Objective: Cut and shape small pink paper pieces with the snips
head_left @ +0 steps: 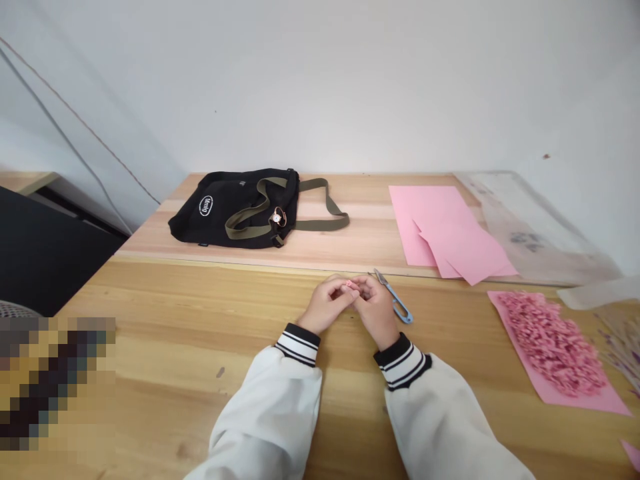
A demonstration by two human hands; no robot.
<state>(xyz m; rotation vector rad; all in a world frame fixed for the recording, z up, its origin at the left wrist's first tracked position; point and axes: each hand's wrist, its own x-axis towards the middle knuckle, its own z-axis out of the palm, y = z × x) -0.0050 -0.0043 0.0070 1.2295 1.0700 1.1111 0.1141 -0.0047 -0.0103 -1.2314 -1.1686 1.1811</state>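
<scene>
My left hand (326, 303) and my right hand (376, 307) meet over the middle of the wooden table. Between their fingertips is a small piece of pink paper (351, 285), pinched from both sides; its exact shape is mostly covered by my fingers. Thread snips (397, 303) with a light blue handle lie on the table just beyond my right hand. Off to the right, a heap of small curled pink paper pieces (555, 343) rests on a pink sheet (555, 398).
A black bag (225, 207) with olive straps lies at the back left, a wristwatch (278, 217) on it. Pink paper sheets (440, 220) overlap at the back right beside a clear plastic bag (535, 233). Thin stems (623, 347) lie at the right edge. A wall closes off the back.
</scene>
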